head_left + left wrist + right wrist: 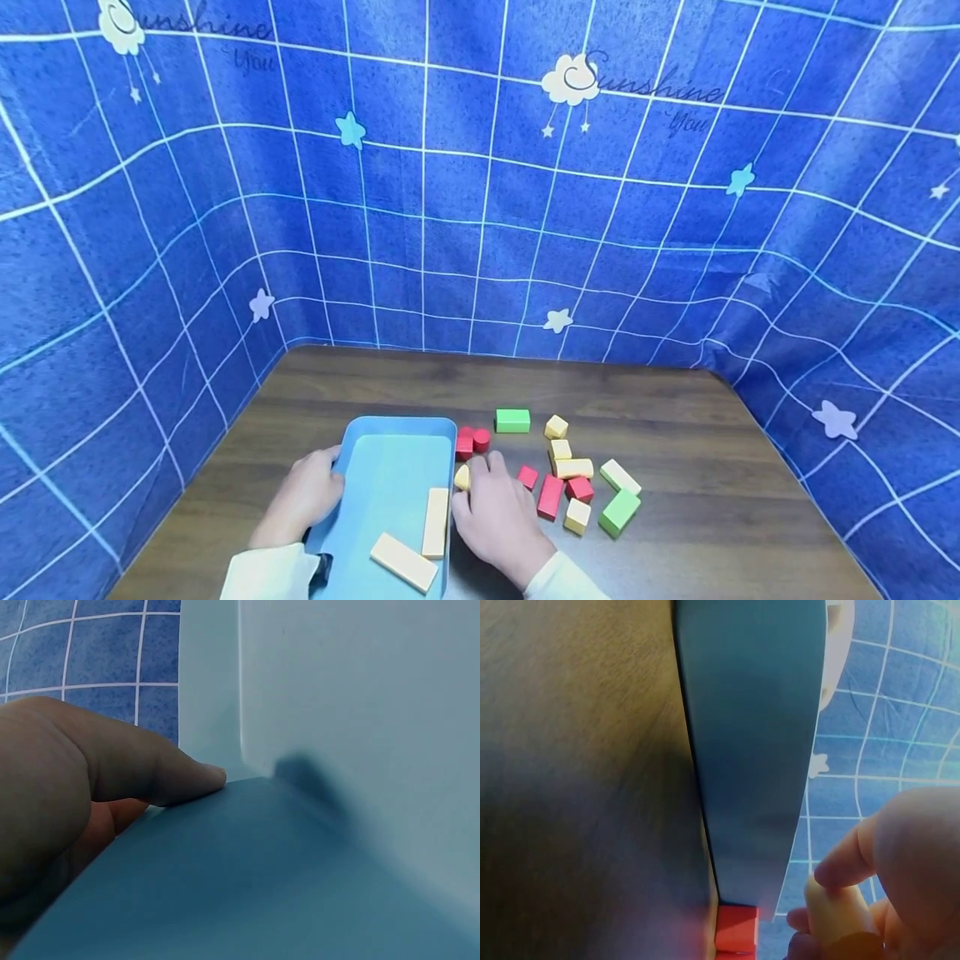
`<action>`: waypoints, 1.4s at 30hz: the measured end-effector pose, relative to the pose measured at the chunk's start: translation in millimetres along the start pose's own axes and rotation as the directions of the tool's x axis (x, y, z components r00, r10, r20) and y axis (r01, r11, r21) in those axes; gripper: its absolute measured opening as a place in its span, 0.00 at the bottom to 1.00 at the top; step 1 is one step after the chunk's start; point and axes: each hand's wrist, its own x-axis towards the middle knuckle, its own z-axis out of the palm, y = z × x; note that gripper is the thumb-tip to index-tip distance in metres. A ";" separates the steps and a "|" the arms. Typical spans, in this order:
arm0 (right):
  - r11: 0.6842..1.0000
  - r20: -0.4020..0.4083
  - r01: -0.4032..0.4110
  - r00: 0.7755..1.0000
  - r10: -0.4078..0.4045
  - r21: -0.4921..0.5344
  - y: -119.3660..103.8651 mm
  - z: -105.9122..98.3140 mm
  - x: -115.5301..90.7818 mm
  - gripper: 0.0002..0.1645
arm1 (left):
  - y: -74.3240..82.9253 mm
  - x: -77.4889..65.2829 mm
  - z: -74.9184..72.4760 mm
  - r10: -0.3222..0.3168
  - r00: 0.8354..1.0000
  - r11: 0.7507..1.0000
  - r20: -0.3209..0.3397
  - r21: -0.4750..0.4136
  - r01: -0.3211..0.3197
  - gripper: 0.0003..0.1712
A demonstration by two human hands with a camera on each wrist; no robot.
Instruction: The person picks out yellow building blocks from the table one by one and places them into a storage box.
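Note:
My left hand [306, 493] grips the left wall of a light blue tray [378, 467], thumb on one side and fingers on the other, as the left wrist view shows. Inside the tray lie two pale wooden planks, one flat near the front [403, 562] and one along the right wall [435, 523]. Just outside that right wall, my right hand [501, 521] pinches a pale yellow rounded block [841, 919] between thumb and fingers. Its full shape is partly hidden by the fingers. A red block [464, 444] and a red cylinder [482, 440] sit just beyond this hand.
Several red, green and pale wooden blocks are scattered right of the tray, among them a green block [513, 421], a red block [551, 497] and another green block [619, 512]. A blue checked curtain [487, 208] encloses the dark wooden table [720, 467] at the back and sides.

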 end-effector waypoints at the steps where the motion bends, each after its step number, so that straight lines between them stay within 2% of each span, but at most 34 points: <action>1: 1.000 0.003 -0.005 1.000 0.005 0.003 -0.1 -0.2 0.6 0.22 | -0.3 0.6 -0.2 0.000 1.000 1.000 0.003 0.002 0.000 0.28; 7: 1.000 -0.008 -0.004 1.000 0.004 0.023 1.8 -1.4 3.0 0.24 | 0.6 3.3 -1.4 0.003 1.000 1.000 0.008 0.018 -0.004 0.28; 20: 0.994 -0.108 0.108 0.988 -0.108 -0.009 6.4 -0.4 3.4 0.21 | 0.1 0.4 0.7 -0.003 1.000 1.000 0.012 0.019 0.003 0.28; 24: 0.991 -0.126 0.131 0.983 -0.131 -0.004 4.5 -2.7 6.2 0.21 | 0.0 0.4 0.1 -0.016 1.000 1.000 0.017 0.024 0.016 0.28; 29: 0.989 -0.162 0.145 0.976 -0.143 -0.001 2.0 -6.5 8.5 0.23 | 1.4 2.3 -0.5 -0.001 1.000 1.000 0.008 0.028 0.001 0.28; 36: 0.988 -0.159 0.157 0.975 -0.153 0.012 -0.5 -7.5 9.6 0.22 | 1.4 0.9 -1.2 -0.028 0.999 0.999 0.027 0.019 0.027 0.28; 42: 0.985 -0.175 0.168 0.971 -0.161 0.025 -0.8 -6.9 9.4 0.22 | 0.9 2.2 -0.3 -0.002 1.000 1.000 0.005 0.027 0.002 0.27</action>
